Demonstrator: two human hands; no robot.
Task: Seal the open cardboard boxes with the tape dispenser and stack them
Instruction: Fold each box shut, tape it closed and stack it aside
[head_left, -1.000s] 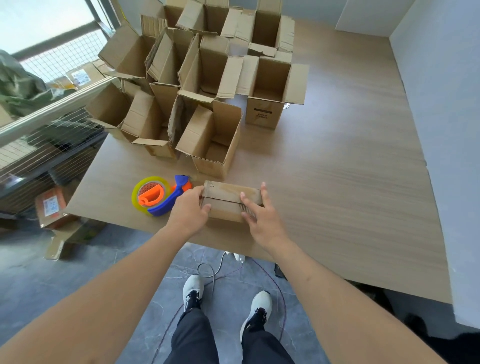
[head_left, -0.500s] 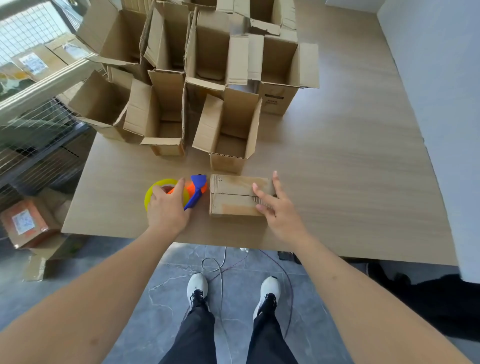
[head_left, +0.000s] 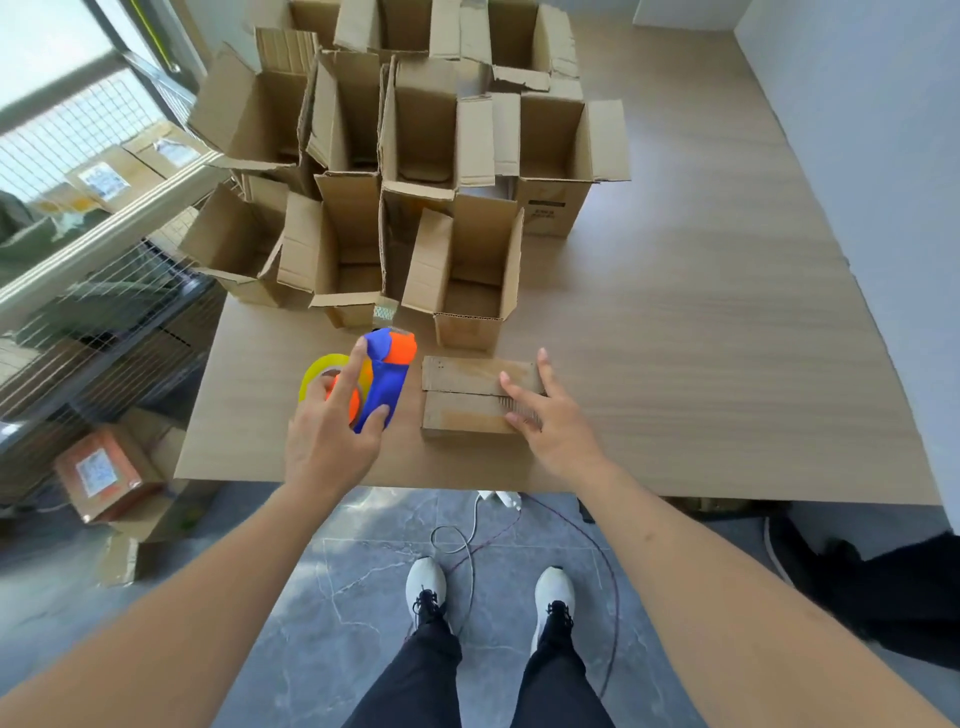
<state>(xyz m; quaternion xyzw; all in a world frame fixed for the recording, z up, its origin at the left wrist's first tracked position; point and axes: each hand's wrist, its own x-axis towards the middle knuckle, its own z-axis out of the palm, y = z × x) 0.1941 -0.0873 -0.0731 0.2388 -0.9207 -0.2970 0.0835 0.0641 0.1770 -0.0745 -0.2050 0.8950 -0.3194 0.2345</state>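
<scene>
Tape dispenser (head_left: 387, 376) sits gripped in the left hand (head_left: 332, 441), while the right hand (head_left: 550, 421) presses flat-fingered on the closed box (head_left: 467, 397).

Left hand (head_left: 332, 441) apparently gripping, forefinger extended; right hand (head_left: 553, 431) flat, fingers spread.

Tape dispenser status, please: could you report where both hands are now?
Left hand grips tape dispenser. Right hand presses closed box flaps flat. Seam untaped; nothing in the way.

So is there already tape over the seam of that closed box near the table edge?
No: the closed box shows a bare gap between its flaps, and the tape dispenser is in the left hand, off the box.
</scene>
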